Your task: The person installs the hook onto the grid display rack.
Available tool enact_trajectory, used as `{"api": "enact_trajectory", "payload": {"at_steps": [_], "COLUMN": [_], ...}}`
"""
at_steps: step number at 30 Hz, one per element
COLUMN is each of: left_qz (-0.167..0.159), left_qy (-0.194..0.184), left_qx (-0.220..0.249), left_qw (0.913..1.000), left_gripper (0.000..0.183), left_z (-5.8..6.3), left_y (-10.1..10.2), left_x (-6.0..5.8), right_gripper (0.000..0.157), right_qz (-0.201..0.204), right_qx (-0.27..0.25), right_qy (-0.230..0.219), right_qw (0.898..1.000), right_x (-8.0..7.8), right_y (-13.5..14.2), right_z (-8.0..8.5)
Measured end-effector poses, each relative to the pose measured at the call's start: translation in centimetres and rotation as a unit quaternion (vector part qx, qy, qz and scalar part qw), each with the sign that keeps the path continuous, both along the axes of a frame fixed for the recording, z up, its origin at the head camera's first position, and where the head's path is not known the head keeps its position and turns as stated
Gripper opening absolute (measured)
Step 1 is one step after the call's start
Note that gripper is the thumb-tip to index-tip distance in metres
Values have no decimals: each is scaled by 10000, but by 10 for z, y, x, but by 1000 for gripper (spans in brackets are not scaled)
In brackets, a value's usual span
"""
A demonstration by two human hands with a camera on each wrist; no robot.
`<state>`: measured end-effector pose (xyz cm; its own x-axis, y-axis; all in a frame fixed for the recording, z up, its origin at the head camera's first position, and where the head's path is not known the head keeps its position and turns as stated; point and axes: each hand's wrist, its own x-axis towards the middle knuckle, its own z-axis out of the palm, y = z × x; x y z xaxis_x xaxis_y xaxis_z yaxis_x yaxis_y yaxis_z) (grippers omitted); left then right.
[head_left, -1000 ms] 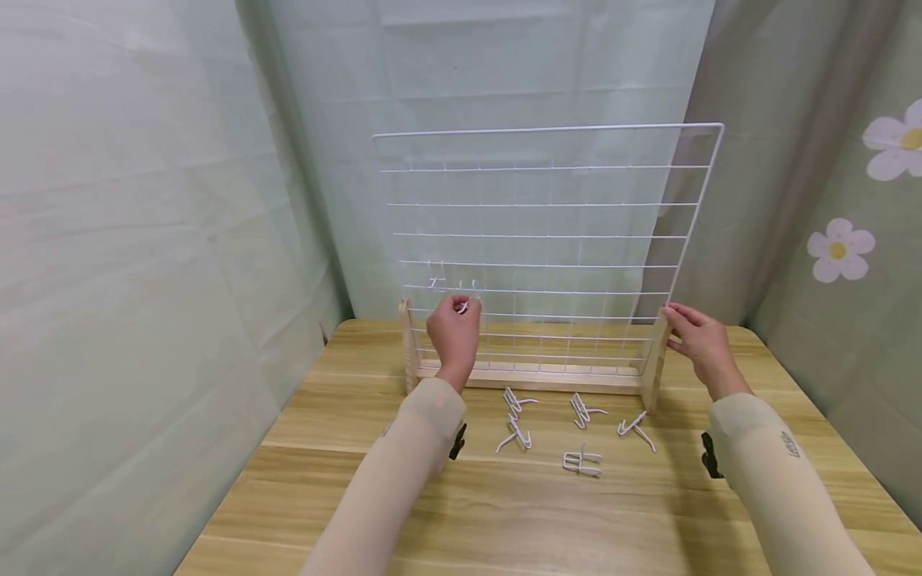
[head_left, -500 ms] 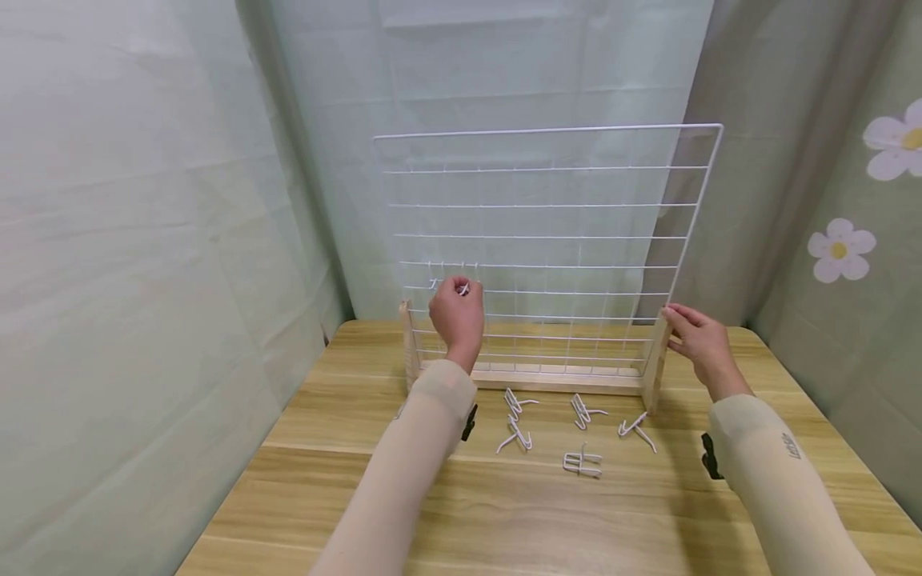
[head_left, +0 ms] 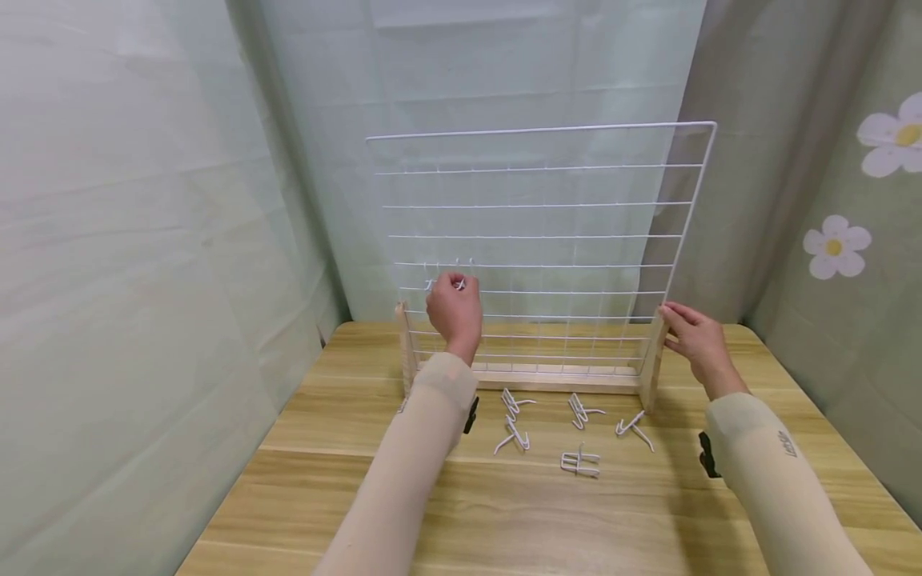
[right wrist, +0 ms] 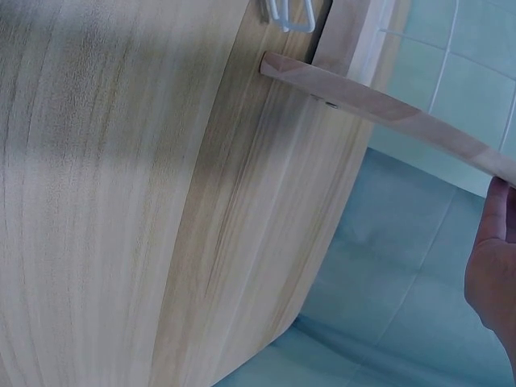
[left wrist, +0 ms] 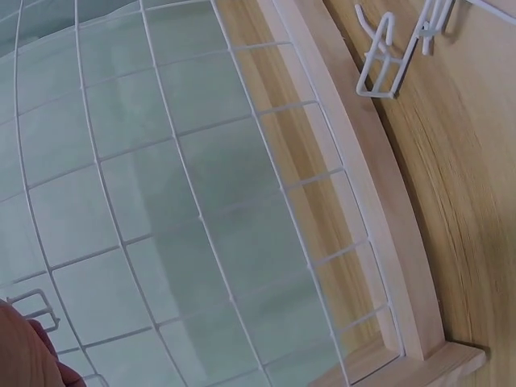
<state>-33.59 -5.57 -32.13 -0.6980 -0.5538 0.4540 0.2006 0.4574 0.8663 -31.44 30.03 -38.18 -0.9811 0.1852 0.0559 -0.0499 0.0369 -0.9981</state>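
Observation:
A white wire grid panel (head_left: 547,206) stands in a pale wooden base (head_left: 555,384). In the head view, my left hand (head_left: 455,310) pinches a white wire hook (head_left: 458,284) in front of the panel's left part. The hook's two bent tips reach slightly above a horizontal wire; whether they rest on it is unclear. A second white hook (head_left: 429,283) hangs just left, partly covered by that hand. My right hand (head_left: 697,340) grips the top of the right wooden upright (head_left: 652,364) between thumb and fingers. Only part of the left hand (left wrist: 28,351) enters the left wrist view.
Several loose white hooks (head_left: 579,461) lie on the wood-grain table (head_left: 504,528) in front of the base. The left wooden upright (head_left: 406,346) stands near the left hand. Pale curtains (head_left: 180,240) enclose the table at the sides and back.
My left hand has lifted the hook upward, from a lower row to the wire where the neighbouring hook hangs. Its tips now sit slightly higher. The right hand has stayed on the upright.

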Motion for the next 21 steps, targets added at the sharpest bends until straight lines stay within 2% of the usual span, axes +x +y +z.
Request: {"api": "enact_trajectory", "payload": {"at_steps": [6, 15, 21], "left_qz": [-12, -10, 13], "left_qy": [-39, -96, -250], "left_qx": [-58, -242, -367], "left_qw": [10000, 9997, 9990], "left_gripper": [12, 12, 13], "left_z": [-2, -7, -11], "left_y": [0, 3, 3], "left_x": [-1, -1, -2], "right_gripper": [65, 60, 65], "right_qz": [-61, -95, -70], "right_qx": [411, 265, 301], "right_qy": [-143, -127, -133], "right_qw": [9990, 9995, 9994], "right_x": [-1, 1, 3], "right_y": [0, 0, -1], "right_z": [0, -1, 0]}}
